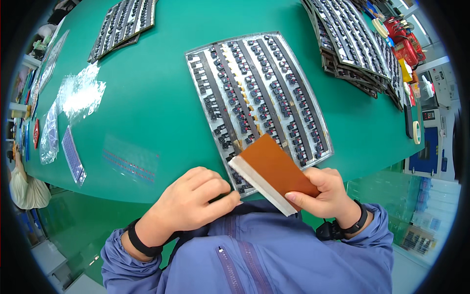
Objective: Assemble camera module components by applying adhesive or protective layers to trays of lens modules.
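Observation:
In my right hand (323, 193) is a flat brown rectangular piece with a pale whitish strip along one long edge (279, 169), the thumb on its top face and the fingers underneath. It is tilted over the near end of a metal-framed tray (252, 100) and hides part of it. Rows of small black parts with dark strips between them fill this tray, with yellowish bits along one row. Beside the tray's near left corner, my left hand (196, 198) has curled fingers, thumb and forefinger close together. What they hold, if anything, is hidden.
Similar trays are stacked at the far right (350, 39) and far left (122, 24). Clear plastic bags (85, 93), a purplish sheet (73, 154) and a transparent sheet with red marks (129, 161) lie left on the green table (166, 98). A tape roll (416, 132) sits at the right edge.

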The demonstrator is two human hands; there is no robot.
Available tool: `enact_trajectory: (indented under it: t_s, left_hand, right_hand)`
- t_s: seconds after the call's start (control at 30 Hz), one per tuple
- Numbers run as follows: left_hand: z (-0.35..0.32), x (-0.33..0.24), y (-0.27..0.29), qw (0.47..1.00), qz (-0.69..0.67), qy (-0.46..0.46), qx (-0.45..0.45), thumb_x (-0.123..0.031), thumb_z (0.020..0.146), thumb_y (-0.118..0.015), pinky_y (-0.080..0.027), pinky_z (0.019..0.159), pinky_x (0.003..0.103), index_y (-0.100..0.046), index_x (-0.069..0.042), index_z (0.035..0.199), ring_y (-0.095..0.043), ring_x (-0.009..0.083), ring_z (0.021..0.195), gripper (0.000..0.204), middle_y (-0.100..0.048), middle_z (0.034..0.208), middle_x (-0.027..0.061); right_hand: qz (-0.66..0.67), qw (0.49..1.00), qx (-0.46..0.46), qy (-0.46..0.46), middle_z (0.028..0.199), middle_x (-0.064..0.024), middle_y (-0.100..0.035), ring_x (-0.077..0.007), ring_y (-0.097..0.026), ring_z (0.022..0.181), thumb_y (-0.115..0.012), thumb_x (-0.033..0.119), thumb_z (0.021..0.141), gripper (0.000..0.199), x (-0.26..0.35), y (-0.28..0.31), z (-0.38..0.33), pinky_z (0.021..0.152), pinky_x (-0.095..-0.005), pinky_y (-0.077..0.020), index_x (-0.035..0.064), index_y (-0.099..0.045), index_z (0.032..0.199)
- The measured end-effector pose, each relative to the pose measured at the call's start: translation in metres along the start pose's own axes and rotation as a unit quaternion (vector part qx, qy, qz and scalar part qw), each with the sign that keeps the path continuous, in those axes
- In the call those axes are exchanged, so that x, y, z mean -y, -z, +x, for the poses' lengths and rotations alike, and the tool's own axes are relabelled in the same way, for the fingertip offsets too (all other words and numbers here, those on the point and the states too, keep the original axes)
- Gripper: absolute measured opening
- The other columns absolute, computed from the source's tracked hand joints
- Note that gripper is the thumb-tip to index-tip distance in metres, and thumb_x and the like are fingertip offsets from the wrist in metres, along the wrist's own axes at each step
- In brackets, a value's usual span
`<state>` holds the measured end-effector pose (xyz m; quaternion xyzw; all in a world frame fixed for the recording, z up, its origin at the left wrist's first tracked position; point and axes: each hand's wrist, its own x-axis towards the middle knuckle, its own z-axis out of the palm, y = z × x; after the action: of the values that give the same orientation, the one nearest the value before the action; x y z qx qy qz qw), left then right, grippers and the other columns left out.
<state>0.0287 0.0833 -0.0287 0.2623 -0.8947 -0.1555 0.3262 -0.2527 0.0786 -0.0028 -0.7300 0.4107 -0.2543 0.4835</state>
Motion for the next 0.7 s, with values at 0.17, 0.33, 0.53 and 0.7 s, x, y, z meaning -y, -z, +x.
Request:
enact_trajectory:
  t_s: [0.17,0.33,0.53,0.7]
  left_hand:
    - [-0.0051,-0.0001,-0.0003,1.000,0.005,-0.006,-0.002,-0.010,0.065,-0.081,-0.040,0.054,0.030,-0.071,-0.008,0.090,-0.052,0.0158,0.065,0.027,-0.051,0.077,0.0011]
    - [-0.0044,-0.0026,-0.0040,0.999,0.005,-0.009,-0.039,-0.013,0.065,-0.082,-0.039,0.053,0.029,-0.072,-0.008,0.090,-0.052,0.0147,0.065,0.027,-0.049,0.076,0.0002]
    - [-0.0028,-0.0030,-0.0043,0.999,0.015,0.004,-0.033,-0.015,0.062,-0.083,-0.039,0.053,0.030,-0.073,-0.008,0.091,-0.051,0.0151,0.066,0.031,-0.047,0.076,-0.0003]
    - [-0.0027,-0.0027,-0.0055,1.000,0.014,0.008,-0.024,-0.014,0.061,-0.083,-0.039,0.054,0.031,-0.074,-0.007,0.091,-0.051,0.0154,0.067,0.033,-0.047,0.075,-0.0004]
  right_hand:
    - [0.004,1.000,0.016,-0.005,0.058,-0.0071,-0.057,-0.0161,-0.057,0.046,-0.074,0.011,0.080,0.014,0.0000,-0.0009,0.0050,0.043,-0.0276,-0.0392,0.0009,-0.063,0.081]
    - [-0.037,0.998,0.010,0.044,0.053,-0.0065,-0.050,-0.0211,-0.052,0.042,-0.074,0.011,0.078,0.016,-0.0047,-0.0053,0.0043,0.040,-0.0311,-0.0368,0.0017,-0.061,0.075]
    - [-0.047,0.998,0.015,0.051,0.052,-0.0067,-0.049,-0.0220,-0.051,0.041,-0.074,0.011,0.078,0.016,-0.0062,-0.0059,0.0052,0.039,-0.0322,-0.0367,0.0017,-0.061,0.075]
    - [-0.041,0.998,0.024,0.040,0.054,-0.0069,-0.051,-0.0212,-0.053,0.042,-0.074,0.011,0.078,0.015,-0.0040,-0.0034,0.0052,0.040,-0.0313,-0.0373,0.0015,-0.062,0.076]
